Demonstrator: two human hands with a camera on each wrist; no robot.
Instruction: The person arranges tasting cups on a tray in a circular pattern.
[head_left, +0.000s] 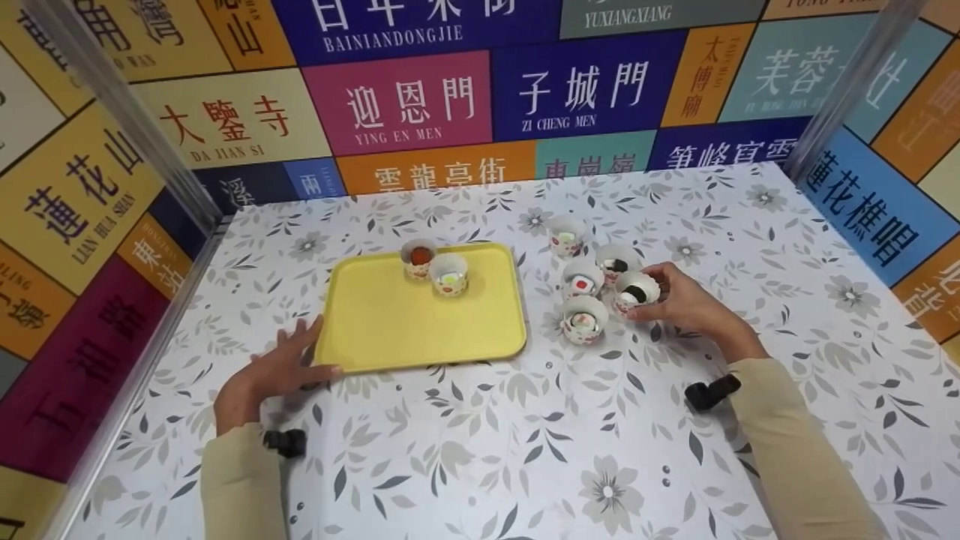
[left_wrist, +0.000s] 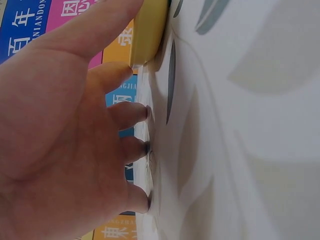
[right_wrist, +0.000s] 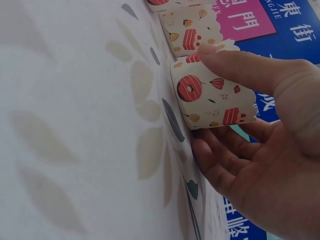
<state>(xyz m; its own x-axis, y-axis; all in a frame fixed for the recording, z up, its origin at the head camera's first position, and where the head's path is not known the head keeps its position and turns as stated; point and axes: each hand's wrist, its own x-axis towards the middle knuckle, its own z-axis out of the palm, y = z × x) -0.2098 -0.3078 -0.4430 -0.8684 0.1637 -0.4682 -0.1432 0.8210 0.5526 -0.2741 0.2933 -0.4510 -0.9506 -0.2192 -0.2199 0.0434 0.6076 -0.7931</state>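
A yellow tray (head_left: pixel 390 330) lies on the flowered table and carries two printed paper cups, one with a red filling (head_left: pixel 418 258) and one pale (head_left: pixel 448 274). Right of the tray stands a cluster of several more cups (head_left: pixel 583 279). My right hand (head_left: pixel 651 301) grips the rightmost cup (head_left: pixel 636 289), which has something dark in it. In the right wrist view my thumb (right_wrist: pixel 240 62) lies over that cup (right_wrist: pixel 200 95) and my fingers curl under its side. My left hand (head_left: pixel 300 351) rests at the tray's front left corner (left_wrist: pixel 150 30), with relaxed fingers (left_wrist: pixel 131 113) touching the table.
Colourful sign-covered walls (head_left: pixel 420 105) close in the table on the left, back and right, with metal posts (head_left: pixel 120 105) in the corners. Black wrist mounts (head_left: pixel 712 391) sit on both sleeves. Bare flowered tabletop (head_left: pixel 570 450) stretches in front of the tray.
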